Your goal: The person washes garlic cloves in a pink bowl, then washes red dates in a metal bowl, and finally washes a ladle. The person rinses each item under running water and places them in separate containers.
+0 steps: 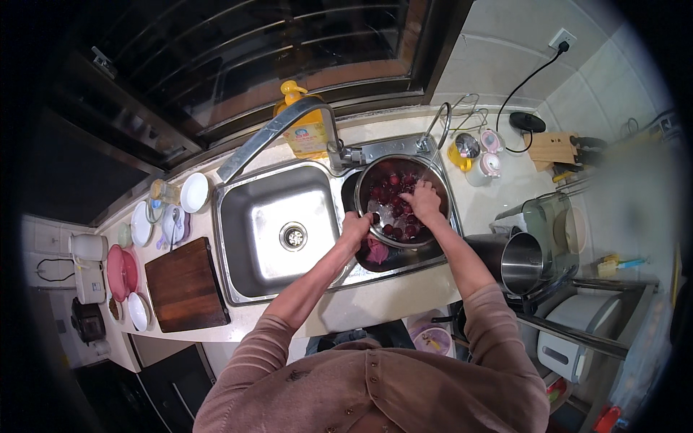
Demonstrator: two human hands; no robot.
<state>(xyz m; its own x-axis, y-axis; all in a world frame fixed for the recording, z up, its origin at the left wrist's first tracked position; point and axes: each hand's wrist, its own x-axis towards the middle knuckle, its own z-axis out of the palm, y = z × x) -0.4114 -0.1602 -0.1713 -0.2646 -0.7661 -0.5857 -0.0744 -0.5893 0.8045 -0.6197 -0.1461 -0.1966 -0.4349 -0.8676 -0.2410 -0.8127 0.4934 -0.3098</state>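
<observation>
A stainless steel bowl (364, 172) of water and several dark red round fruits, likely plums (394, 179), sits over the small right basin of the sink (373, 266). My left hand (357, 226) grips the bowl's rim at its near left side, a dark fruit by the fingertips. Inside the bowl, on the right, is my right hand (425, 201), thumb spread from its bent fingers, over the fruits; nothing shows in its grasp. A thin stream of water runs down by its fingers from a slim curved spout (447, 116). Pink cloth-like material (377, 251) shows beneath the bowl.
The large left basin (260, 233) has a drain, with a tall faucet (270, 132) angled over it. A yellow jug (306, 130) stands behind. Left are a wooden cutting board (185, 284) and bowls (195, 192); right, cups (466, 146), a knife block (552, 147) and a steel pot (522, 262).
</observation>
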